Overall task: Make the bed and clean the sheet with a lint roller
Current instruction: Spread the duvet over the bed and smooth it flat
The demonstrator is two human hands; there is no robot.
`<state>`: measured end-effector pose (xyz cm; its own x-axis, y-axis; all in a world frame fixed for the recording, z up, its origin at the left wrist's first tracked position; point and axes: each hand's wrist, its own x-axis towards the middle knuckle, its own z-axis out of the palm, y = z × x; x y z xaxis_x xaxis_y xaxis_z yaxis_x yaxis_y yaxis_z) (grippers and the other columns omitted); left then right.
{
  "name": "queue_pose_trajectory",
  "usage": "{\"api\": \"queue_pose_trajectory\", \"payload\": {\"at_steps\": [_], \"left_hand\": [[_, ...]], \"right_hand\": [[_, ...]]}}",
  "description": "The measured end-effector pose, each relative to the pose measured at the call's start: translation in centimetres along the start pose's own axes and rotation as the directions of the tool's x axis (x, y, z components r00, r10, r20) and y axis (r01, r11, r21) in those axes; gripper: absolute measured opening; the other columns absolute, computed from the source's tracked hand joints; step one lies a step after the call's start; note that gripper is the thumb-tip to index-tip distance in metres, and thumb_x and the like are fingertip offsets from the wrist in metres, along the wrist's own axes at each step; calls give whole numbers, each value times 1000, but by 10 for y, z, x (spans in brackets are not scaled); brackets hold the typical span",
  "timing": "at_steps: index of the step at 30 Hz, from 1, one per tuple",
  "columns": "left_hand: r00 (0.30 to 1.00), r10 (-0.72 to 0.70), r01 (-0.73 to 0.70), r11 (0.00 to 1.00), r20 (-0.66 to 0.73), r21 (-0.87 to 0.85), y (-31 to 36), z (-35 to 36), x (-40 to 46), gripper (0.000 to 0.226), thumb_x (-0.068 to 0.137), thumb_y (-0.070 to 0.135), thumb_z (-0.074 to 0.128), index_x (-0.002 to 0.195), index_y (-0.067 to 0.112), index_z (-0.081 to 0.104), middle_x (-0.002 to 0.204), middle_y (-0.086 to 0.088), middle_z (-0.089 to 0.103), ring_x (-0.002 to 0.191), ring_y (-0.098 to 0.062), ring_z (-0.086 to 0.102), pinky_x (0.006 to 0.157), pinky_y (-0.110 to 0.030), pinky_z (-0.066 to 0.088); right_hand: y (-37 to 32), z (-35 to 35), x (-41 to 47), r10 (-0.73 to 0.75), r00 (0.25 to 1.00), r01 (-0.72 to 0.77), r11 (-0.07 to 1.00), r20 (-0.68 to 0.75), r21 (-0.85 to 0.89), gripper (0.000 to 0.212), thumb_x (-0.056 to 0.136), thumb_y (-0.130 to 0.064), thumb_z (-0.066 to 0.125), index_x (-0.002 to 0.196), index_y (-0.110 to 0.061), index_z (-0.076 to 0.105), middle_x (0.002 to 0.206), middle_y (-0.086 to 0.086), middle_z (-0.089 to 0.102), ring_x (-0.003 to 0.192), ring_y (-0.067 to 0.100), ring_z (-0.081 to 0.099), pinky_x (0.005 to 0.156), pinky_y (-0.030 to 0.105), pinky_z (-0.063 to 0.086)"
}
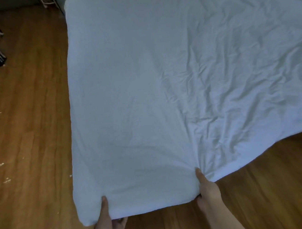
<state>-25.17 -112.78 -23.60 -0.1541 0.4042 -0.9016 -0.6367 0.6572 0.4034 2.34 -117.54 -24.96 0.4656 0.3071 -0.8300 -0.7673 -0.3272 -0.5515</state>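
Both hands hold the near edge of the white sheet [163, 95], which lies spread over the bed with its left side fairly flat and its right side heavily creased. The left hand [108, 224] pinches the hem near the left corner, thumb on top and fingers tucked beneath. The right hand [208, 190] grips a gathered bunch of cloth further right — folds fan out from that pinch. The far right of the sheet lifts clear of the wooden floor [28, 140].

The step in hand looks like drawing the sheet taut. To do it well, pull evenly with both hands toward the body and slightly apart, so the creases by the right hand run out. Then lower the edge level — not bunched. No lint roller is in view; that part is likely not begun.
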Motion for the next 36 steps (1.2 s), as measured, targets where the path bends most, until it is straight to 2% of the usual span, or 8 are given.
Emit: {"api": "queue_pose_trajectory", "payload": {"at_steps": [4,12,16,19,21,24,32,36], "left_hand": [[999,40,-40,999,-27,-14,6,-11,-4,42,81,36,75,119,25,60,93,-3,78,97,-28,68,61,-48,61],[984,-105,153,914,-146,376,5,-25,6,60,84,57,67,124,15,52,107,-16,70,88,-35,69,80,-45,55],[968,-134,250,582,-211,774,0,-17,-6,68,88,62,57,102,-4,62,75,-21,73,71,-35,72,63,-37,56],[983,115,-158,143,142,977,-19,10,-24,49,96,51,53,79,6,63,58,-6,69,58,-23,68,60,-32,54],[861,157,-457,-178,483,872,-34,32,-35,36,96,46,55,73,18,57,61,-1,62,65,-15,63,68,-30,50],[655,96,-682,-350,749,642,-60,76,-56,13,92,46,61,94,34,57,92,19,60,89,-4,58,81,-18,46],[399,-106,-796,-533,911,287,-130,170,-65,55,86,44,71,135,27,54,147,4,46,137,-19,40,110,-36,35],[429,-160,-735,-634,889,241,-148,212,-55,69,85,55,67,145,33,42,160,2,28,147,-20,25,114,-38,30]], "right_hand": [[3,1,-6,-43,999,43,998,-2,-50,38,82,-36,79,103,-7,67,95,8,77,88,31,73,79,42,59],[12,0,0,37,992,-51,993,-123,-106,32,80,-30,81,99,-10,63,107,11,70,96,33,67,94,51,54],[3,-6,1,156,984,-158,987,-90,-10,42,75,-15,84,111,-9,64,109,12,69,98,34,66,91,52,55],[-12,-17,1,189,982,-186,979,-30,83,49,74,-11,84,119,-11,63,112,10,69,102,34,65,94,54,53],[-25,-28,3,167,986,-165,976,-1,143,50,77,-17,84,121,-14,62,113,8,70,103,33,66,95,53,53],[-51,-49,8,122,992,-123,954,21,272,47,81,-27,81,122,-15,62,109,6,73,101,31,69,92,50,56],[-117,-74,20,71,985,-133,897,160,422,67,71,-41,86,127,-13,63,120,11,71,111,32,67,103,51,48],[-144,-84,37,60,987,-127,865,152,485,52,79,-25,82,125,-9,64,115,14,72,106,36,69,101,53,49]]}}
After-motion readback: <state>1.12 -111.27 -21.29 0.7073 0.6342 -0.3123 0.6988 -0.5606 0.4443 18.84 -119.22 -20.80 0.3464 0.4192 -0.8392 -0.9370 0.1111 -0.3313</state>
